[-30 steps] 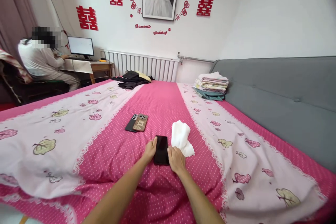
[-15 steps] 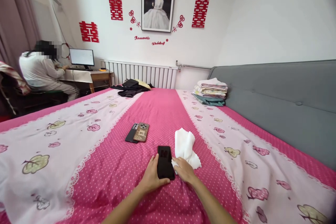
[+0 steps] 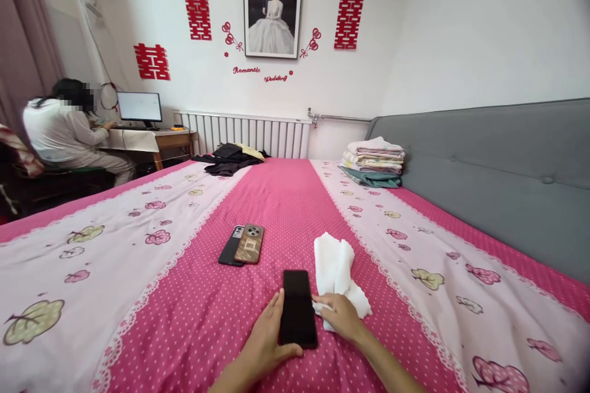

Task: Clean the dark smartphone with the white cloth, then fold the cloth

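A black smartphone (image 3: 297, 308) lies with its dark screen upward on the bed. My left hand (image 3: 266, 334) grips it, fingers along the left side and thumb across the bottom edge. At the phone's right edge, my right hand (image 3: 340, 316) is closed on a corner of a white cloth (image 3: 334, 261); the rest of the cloth lies crumpled beyond the fingers. Farther off to the left, a phone in a brown patterned case (image 3: 249, 244) partly overlaps a dark phone (image 3: 229, 250), both with their camera sides up.
A pink and white bedsheet (image 3: 193, 301) covers the bed. Folded cloths (image 3: 374, 159) are stacked by the grey headboard (image 3: 483, 153). Dark clothes (image 3: 230, 159) lie at the far edge, before a radiator (image 3: 239, 132). At left, a person (image 3: 69, 129) sits at a desk with a monitor (image 3: 139, 107).
The camera view has shifted, so the phones, cloth and my hands appear lower and a little larger. Both hands keep their holds, the right one still at the phone's right edge.
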A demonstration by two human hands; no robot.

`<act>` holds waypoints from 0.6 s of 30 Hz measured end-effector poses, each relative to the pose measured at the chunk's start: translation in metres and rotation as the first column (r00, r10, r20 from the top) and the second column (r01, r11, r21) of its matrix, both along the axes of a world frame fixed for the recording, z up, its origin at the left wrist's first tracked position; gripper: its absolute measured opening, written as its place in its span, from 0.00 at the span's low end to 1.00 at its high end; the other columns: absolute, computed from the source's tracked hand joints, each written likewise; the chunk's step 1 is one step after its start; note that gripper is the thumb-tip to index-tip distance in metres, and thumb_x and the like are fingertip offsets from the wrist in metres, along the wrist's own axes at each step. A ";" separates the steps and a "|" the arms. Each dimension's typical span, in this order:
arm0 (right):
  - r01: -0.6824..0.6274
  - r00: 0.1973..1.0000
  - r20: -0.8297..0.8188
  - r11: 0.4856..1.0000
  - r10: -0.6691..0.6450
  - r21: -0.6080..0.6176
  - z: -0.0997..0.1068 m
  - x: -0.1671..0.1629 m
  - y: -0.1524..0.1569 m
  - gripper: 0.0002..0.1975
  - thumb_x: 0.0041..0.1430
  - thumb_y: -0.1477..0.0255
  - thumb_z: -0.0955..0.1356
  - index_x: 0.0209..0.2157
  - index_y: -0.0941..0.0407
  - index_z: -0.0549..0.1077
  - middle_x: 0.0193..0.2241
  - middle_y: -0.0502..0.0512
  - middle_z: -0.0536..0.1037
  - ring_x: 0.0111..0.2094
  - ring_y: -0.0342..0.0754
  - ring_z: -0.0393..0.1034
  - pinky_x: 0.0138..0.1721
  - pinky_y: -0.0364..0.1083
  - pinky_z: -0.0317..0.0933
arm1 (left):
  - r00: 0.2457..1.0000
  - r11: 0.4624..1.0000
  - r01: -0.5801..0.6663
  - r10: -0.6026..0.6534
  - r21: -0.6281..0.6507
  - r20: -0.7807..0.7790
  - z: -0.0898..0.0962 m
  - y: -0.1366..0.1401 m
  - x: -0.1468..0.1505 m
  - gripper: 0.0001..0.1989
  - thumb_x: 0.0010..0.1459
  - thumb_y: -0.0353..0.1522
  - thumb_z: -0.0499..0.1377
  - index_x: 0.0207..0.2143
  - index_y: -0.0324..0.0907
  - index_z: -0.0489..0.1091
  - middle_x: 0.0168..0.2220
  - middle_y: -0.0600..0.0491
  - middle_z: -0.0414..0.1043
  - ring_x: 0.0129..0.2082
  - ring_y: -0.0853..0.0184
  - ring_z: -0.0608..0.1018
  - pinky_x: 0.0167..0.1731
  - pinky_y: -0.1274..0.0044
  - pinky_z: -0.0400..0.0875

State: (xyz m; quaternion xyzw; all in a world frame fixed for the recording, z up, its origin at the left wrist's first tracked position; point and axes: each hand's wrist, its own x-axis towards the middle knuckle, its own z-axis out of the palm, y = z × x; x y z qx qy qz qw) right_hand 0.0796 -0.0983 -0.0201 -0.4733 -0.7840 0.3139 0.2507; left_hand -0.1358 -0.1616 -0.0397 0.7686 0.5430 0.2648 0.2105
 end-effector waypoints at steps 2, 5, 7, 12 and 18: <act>0.033 0.999 0.027 0.999 -0.034 0.029 0.001 -0.001 -0.004 0.22 0.50 0.72 0.60 0.46 0.54 0.74 0.42 0.55 0.77 0.42 0.52 0.72 0.41 0.46 0.61 | 1.000 1.000 0.008 -0.008 -0.010 -0.016 0.002 -0.001 0.000 0.53 0.44 0.47 0.64 0.64 0.41 0.38 0.64 0.38 0.44 0.63 0.50 0.48 0.59 0.58 0.48; 0.085 0.992 0.091 0.994 -0.091 0.071 0.005 -0.003 -0.010 0.22 0.49 0.74 0.60 0.46 0.54 0.74 0.38 0.55 0.79 0.39 0.52 0.72 0.38 0.45 0.61 | 0.999 1.000 0.008 -0.009 -0.027 -0.039 0.005 -0.003 0.003 0.53 0.44 0.45 0.64 0.64 0.40 0.36 0.64 0.37 0.42 0.63 0.51 0.47 0.59 0.58 0.47; 0.091 0.988 0.121 0.993 -0.100 0.075 0.007 -0.002 -0.012 0.23 0.49 0.74 0.60 0.46 0.54 0.74 0.36 0.55 0.79 0.37 0.52 0.72 0.36 0.45 0.61 | 0.999 0.999 0.015 -0.016 -0.031 -0.042 0.007 -0.004 0.005 0.53 0.46 0.44 0.64 0.64 0.41 0.34 0.64 0.38 0.43 0.63 0.52 0.47 0.59 0.57 0.47; 0.040 0.989 0.140 0.998 -0.046 0.046 0.011 0.004 -0.011 0.22 0.50 0.75 0.60 0.47 0.56 0.73 0.40 0.56 0.77 0.42 0.52 0.70 0.41 0.46 0.59 | 0.996 0.999 -0.022 0.019 -0.030 -0.084 0.014 -0.006 0.010 0.52 0.47 0.46 0.62 0.64 0.39 0.34 0.64 0.38 0.44 0.64 0.53 0.45 0.59 0.60 0.49; 0.093 0.995 -0.044 0.995 -0.092 0.021 0.020 0.009 -0.015 0.18 0.50 0.77 0.60 0.45 0.58 0.65 0.33 0.54 0.76 0.35 0.49 0.70 0.38 0.45 0.60 | 0.981 0.998 -0.055 0.056 0.011 -0.184 0.021 -0.006 0.010 0.54 0.44 0.56 0.56 0.64 0.38 0.39 0.63 0.37 0.46 0.63 0.48 0.48 0.59 0.56 0.43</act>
